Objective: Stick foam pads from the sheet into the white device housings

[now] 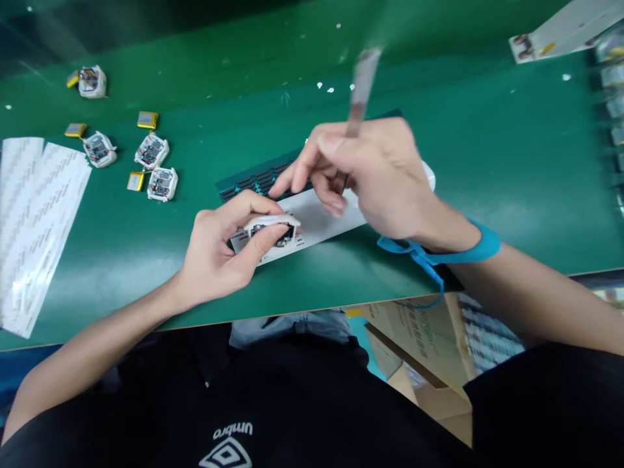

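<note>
My left hand [221,250] grips a small white device housing [271,228] with an exposed circuit board, held just above a white sheet [319,221] on the green table. My right hand [373,175] holds metal tweezers [361,91], whose blurred end points up and away from me. A blue strap [441,252] circles my right wrist. Under my right hand lies a dark sheet [258,179] with rows of small strips.
Several white housings [151,151] with yellow batteries [147,119] lie at the left. White backing strips [34,214] are stacked at the far left. A white box [560,32] sits at the top right. Cardboard boxes [429,344] stand below the table edge.
</note>
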A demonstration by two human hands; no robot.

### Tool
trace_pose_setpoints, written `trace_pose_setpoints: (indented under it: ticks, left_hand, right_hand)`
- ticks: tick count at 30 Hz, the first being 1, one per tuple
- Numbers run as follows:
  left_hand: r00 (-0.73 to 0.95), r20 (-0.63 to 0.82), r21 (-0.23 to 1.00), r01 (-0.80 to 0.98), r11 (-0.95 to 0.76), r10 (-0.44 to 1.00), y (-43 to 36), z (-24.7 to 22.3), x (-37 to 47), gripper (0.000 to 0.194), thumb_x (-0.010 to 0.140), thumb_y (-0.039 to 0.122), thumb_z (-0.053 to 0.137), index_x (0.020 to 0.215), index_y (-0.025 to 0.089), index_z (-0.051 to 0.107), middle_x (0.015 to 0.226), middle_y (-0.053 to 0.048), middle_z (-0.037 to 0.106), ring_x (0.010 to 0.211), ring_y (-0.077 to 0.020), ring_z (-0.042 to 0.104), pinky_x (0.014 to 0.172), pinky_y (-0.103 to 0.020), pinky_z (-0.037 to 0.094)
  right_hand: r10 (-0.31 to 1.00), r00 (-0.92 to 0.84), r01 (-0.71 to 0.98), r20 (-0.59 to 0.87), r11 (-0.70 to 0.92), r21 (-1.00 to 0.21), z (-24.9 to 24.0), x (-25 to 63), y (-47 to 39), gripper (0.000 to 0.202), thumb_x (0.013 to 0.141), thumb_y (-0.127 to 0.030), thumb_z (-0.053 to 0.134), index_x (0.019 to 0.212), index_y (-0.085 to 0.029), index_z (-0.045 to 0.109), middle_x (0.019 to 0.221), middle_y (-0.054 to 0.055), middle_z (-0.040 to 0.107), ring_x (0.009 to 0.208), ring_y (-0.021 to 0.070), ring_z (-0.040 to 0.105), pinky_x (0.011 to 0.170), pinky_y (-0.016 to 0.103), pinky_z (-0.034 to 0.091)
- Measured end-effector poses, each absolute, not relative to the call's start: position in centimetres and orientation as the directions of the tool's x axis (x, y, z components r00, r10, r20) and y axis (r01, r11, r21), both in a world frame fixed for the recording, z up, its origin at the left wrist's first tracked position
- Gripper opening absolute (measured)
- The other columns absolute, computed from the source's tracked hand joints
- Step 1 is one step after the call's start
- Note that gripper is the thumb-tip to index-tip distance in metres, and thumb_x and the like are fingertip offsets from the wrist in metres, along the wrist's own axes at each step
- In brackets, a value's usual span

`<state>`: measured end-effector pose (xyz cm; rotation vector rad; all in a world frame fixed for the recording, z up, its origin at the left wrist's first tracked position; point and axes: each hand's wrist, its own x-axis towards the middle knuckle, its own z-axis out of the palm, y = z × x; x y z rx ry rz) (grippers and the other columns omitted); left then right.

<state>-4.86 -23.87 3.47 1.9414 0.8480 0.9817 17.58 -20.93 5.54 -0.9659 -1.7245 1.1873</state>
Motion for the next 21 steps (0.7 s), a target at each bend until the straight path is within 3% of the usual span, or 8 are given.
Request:
trace_pose_setpoints:
  ticks: [2,4,6,9,11,16,21]
  left_hand:
    - [0.549,0.4,0.715,0.315,-0.624,0.734,-23.7,3.7,-5.1,0.005,0.108,0.022,0.07,0.106,0.019,0.073,0.104,-0.006,0.086,0.095,-0.0219,0.083,0.086,-0.037,0.061]
    - [0.615,0.427,0.589,0.368,-0.72,0.663,-23.5,3.7,-5.4,0.008,0.108,0.018,0.066,0.11,0.019,0.074,0.109,-0.007,0.086,0.106,-0.0249,0.083,0.098,-0.043,0.058]
    - [0.654,0.414,0.519,0.402,-0.754,0.633,-23.2,3.5,-5.5,0.01,0.109,0.016,0.064,0.111,0.02,0.073,0.109,-0.007,0.086,0.102,-0.0244,0.082,0.097,-0.043,0.058]
    - [0.673,0.419,0.438,0.437,-0.785,0.609,-22.9,2.7,-5.6,0.01,0.108,0.016,0.063,0.111,0.019,0.072,0.109,-0.006,0.086,0.095,-0.0241,0.081,0.094,-0.043,0.058]
    - [0.674,0.429,0.415,0.444,-0.794,0.601,-22.8,2.3,-5.6,0.01,0.108,0.017,0.063,0.112,0.019,0.072,0.107,-0.005,0.086,0.093,-0.0245,0.081,0.094,-0.043,0.059]
    - [0.685,0.418,0.423,0.435,-0.795,0.597,-22.5,2.1,-5.8,0.012,0.107,0.019,0.063,0.113,0.019,0.073,0.106,-0.006,0.087,0.093,-0.0252,0.081,0.097,-0.044,0.062]
    - [0.687,0.415,0.439,0.424,-0.793,0.597,-22.6,2.2,-5.8,0.014,0.108,0.017,0.062,0.115,0.02,0.074,0.106,-0.006,0.086,0.094,-0.0244,0.083,0.097,-0.041,0.066]
  right_hand:
    - [0.897,-0.351,0.265,0.268,0.369,-0.891,5.7,18.2,-20.3,0.043,0.11,-0.03,0.043,0.073,-0.025,0.064,0.087,0.004,0.075,0.074,0.0178,0.064,0.069,0.034,0.048]
    - [0.878,-0.359,0.421,0.315,0.454,-0.786,5.6,18.7,-19.8,0.048,0.111,-0.032,0.041,0.068,-0.026,0.059,0.076,0.003,0.069,0.073,0.0188,0.061,0.082,0.036,0.05]
    - [0.883,-0.386,0.475,0.269,0.44,-0.762,5.4,18.9,-19.4,0.053,0.114,-0.037,0.04,0.066,-0.026,0.058,0.065,0.0,0.064,0.063,0.0173,0.059,0.086,0.037,0.052]
    - [0.904,-0.401,0.4,0.151,0.321,-0.859,4.9,18.8,-19.1,0.056,0.117,-0.044,0.04,0.07,-0.025,0.064,0.057,-0.001,0.065,0.052,0.0154,0.064,0.07,0.032,0.057]
    - [0.916,-0.385,0.353,0.113,0.259,-0.899,4.6,18.7,-19.0,0.06,0.118,-0.052,0.042,0.07,-0.024,0.065,0.055,0.0,0.066,0.05,0.015,0.067,0.064,0.029,0.057]
    - [0.937,-0.328,0.441,0.123,0.267,-0.857,3.8,18.4,-18.5,0.073,0.115,-0.069,0.041,0.065,-0.023,0.067,0.051,0.001,0.064,0.054,0.0152,0.068,0.075,0.03,0.061]
    - [0.949,-0.31,0.352,0.051,0.164,-0.921,2.8,18.1,-18.4,0.074,0.112,-0.075,0.043,0.068,-0.02,0.066,0.052,0.0,0.066,0.046,0.0131,0.065,0.055,0.025,0.054]
